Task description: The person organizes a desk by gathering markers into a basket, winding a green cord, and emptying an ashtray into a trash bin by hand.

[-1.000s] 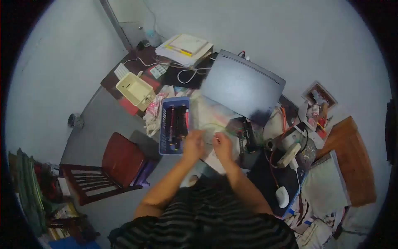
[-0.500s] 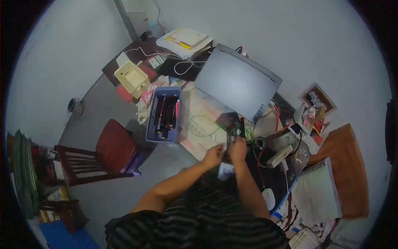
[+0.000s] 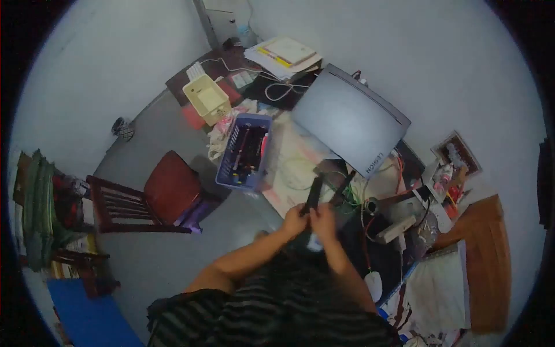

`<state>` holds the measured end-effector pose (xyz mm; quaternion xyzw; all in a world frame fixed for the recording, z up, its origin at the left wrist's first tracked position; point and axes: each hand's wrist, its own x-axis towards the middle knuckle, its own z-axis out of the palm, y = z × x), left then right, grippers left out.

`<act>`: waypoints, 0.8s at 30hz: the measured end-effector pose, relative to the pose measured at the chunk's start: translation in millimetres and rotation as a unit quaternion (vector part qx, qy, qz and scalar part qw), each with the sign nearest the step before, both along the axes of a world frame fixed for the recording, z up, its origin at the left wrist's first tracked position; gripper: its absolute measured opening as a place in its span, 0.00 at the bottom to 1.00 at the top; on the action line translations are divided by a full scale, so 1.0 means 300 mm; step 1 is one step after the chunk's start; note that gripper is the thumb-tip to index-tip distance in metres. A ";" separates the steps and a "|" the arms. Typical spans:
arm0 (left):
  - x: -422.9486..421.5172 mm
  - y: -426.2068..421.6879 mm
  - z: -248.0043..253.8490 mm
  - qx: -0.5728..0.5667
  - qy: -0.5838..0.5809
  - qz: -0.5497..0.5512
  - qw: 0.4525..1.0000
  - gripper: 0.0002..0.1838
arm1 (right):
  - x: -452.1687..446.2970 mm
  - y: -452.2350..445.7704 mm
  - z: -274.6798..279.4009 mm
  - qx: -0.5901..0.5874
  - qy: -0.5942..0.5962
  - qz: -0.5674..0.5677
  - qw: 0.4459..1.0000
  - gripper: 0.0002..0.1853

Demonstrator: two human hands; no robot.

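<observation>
Both hands are close together over the near edge of the desk, on a long black bar-shaped object (image 3: 315, 192) that points away from me. Its exact kind cannot be made out. My left hand (image 3: 295, 221) is closed around its near end on the left side. My right hand (image 3: 322, 221), slightly blurred, has its fingers closed against the same end from the right. Left of the hands is a blue-purple plastic basket (image 3: 222, 165) holding several dark, slender items (image 3: 250, 147). Green wire (image 3: 350, 196) lies in a tangle just beyond my right hand.
A closed silver laptop (image 3: 347, 118) lies at the back of the desk. A cream basket (image 3: 206, 99) and stacked papers (image 3: 283, 56) are farther left. A white mouse (image 3: 373, 285), cables and a power strip (image 3: 396, 229) are at the right. A reddish wooden chair (image 3: 170, 185) stands left.
The camera view has shifted, moving the desk rightward in view. The black object now stands out between my hands, and my right hand has drawn back toward me, nearer my left.
</observation>
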<state>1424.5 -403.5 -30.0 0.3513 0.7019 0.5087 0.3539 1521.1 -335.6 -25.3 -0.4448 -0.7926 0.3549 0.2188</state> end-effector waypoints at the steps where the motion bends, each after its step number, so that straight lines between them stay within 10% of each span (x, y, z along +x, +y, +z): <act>1: -0.009 -0.014 0.040 -0.018 -0.011 -0.012 1.000 0.17 | -0.011 -0.011 0.023 -0.006 0.027 -0.008 1.000 0.13; 5: -0.044 -0.063 0.105 0.048 -0.109 0.006 0.993 0.20 | -0.067 -0.048 0.086 -0.043 0.129 -0.016 0.991 0.13; 13: -0.213 -0.151 0.232 0.059 0.188 0.072 0.978 0.23 | -0.261 -0.092 0.142 -0.156 0.211 0.056 0.963 0.17; 24: -0.601 -0.170 0.233 0.056 0.269 0.167 0.947 0.23 | -0.583 -0.105 0.213 -0.229 0.209 0.122 0.943 0.20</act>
